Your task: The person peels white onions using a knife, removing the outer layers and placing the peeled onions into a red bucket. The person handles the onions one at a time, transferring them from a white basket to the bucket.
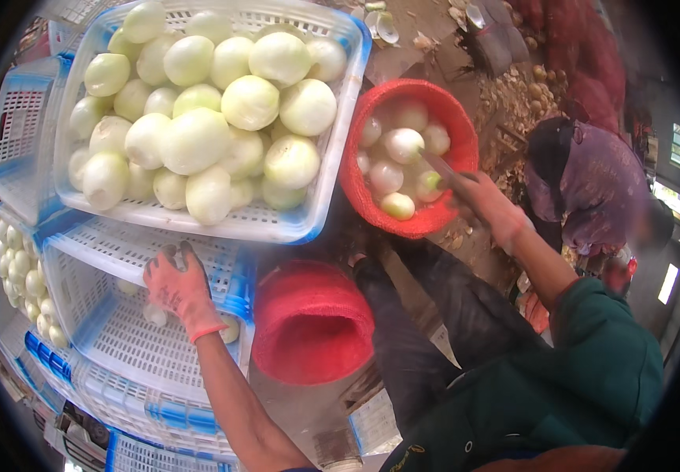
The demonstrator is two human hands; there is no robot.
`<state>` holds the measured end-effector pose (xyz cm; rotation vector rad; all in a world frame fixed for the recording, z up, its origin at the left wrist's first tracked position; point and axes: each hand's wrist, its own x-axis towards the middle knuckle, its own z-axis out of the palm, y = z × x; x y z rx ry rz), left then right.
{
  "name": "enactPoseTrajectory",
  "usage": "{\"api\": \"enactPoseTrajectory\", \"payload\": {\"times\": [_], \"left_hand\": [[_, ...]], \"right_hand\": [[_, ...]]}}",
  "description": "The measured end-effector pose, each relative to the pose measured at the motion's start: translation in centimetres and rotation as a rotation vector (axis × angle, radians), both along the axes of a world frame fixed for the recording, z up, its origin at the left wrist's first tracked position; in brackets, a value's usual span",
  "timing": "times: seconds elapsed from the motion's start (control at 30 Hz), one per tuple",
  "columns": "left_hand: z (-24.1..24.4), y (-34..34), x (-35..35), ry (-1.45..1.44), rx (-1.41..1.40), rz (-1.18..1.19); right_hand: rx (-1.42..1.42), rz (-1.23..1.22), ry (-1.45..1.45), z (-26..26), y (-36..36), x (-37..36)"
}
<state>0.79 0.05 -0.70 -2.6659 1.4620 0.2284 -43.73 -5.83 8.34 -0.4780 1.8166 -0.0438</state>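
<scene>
In the head view my right hand grips a knife, its blade pointing into a red mesh sack with a rolled rim. Inside the sack are several peeled onions; the blade's tip meets one white onion, and a greenish one lies close to my fingers. My left hand, in an orange glove with dark fingertips, rests on the edge of a white and blue plastic crate, with no object seen in it. Above it stands a crate heaped with peeled onions.
A second red sack stands between the crates and my legs. More crates and onions are at the left. Onion skins litter the floor beyond the sack. Another person in a purple patterned top bends at the right.
</scene>
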Motion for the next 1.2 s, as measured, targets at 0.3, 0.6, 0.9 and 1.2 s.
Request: {"api": "enactPoseTrajectory", "payload": {"times": [0.3, 0.6, 0.9, 1.2], "left_hand": [[0.4, -0.4, 0.1, -0.016, 0.052, 0.031], [-0.2, -0.6, 0.0, -0.025, -0.008, 0.008], [0.4, 0.0, 0.0, -0.016, 0.036, 0.040], [0.5, -0.1, -0.1, -0.017, 0.041, 0.050]], "right_hand": [[-0.047, 0.185, -0.429, 9.1, 3.4, 3.4], [0.027, 0.194, -0.463, -1.4, 1.8, 14.4], [0.028, 0.216, -0.367, 1.1, 4.1, 12.6], [-0.580, 0.836, -0.188, 1.4, 0.6, 13.3]]}}
